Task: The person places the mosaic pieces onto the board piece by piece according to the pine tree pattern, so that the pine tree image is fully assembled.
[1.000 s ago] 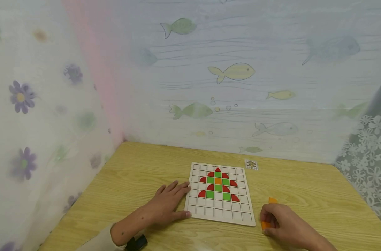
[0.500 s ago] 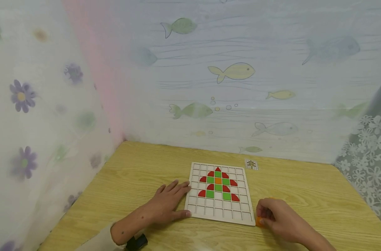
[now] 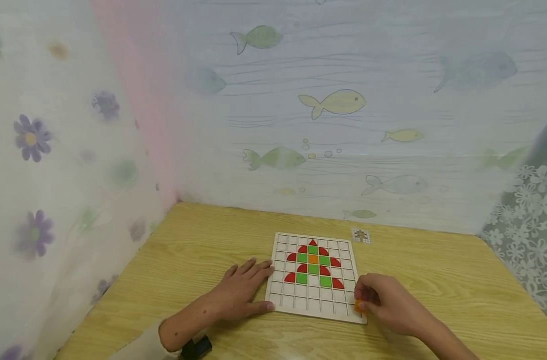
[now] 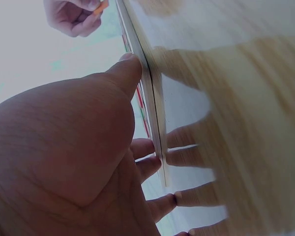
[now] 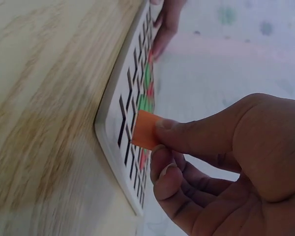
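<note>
A white gridded board [image 3: 296, 302] lies on the table, with red, green and orange pieces set in its cells in a tree-like shape. My right hand [image 3: 392, 305] pinches an orange square tile [image 5: 146, 129] between thumb and fingers, just over the board's near right corner. In the right wrist view the tile stands tilted above the grid. My left hand [image 3: 239, 292] lies spread at the board's left edge, thumb and fingertips touching the rim. The left wrist view shows its thumb [image 4: 125, 73] against the board's side.
A small card with a printed grid pattern [image 3: 361, 236] lies behind the board to the right. The wooden table [image 3: 201, 235] meets patterned walls at the back and left. A lacy curtain [image 3: 525, 225] hangs at the right.
My right hand has moved left and slightly away from me, carrying the orange tile from the table beside the board to over its right edge. The left hand has stayed still.
</note>
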Demonstrator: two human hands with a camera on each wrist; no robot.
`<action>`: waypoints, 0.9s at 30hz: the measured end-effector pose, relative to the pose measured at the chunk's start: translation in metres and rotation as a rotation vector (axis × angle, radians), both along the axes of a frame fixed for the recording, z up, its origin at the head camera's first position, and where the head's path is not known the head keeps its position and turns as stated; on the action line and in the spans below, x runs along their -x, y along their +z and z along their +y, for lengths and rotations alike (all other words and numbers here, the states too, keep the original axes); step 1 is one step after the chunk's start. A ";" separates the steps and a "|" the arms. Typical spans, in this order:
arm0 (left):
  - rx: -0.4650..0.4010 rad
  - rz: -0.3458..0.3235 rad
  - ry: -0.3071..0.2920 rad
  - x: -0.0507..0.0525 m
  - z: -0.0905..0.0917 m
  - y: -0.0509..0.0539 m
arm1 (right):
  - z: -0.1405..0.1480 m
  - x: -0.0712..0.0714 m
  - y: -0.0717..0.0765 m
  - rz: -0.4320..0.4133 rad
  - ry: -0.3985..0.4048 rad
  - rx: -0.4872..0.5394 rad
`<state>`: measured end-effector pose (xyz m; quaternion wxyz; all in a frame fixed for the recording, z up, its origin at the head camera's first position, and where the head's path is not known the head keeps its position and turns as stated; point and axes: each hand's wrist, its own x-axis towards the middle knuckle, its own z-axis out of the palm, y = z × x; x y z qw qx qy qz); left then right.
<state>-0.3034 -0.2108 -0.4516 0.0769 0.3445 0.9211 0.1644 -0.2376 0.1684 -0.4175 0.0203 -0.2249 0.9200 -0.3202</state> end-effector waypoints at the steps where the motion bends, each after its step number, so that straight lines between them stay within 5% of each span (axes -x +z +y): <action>1: 0.001 0.002 0.000 0.000 0.000 0.000 | -0.002 0.002 0.001 -0.003 -0.003 0.002; 27: 0.001 0.019 0.004 -0.001 0.001 0.000 | -0.039 0.043 -0.001 0.030 0.021 0.071</action>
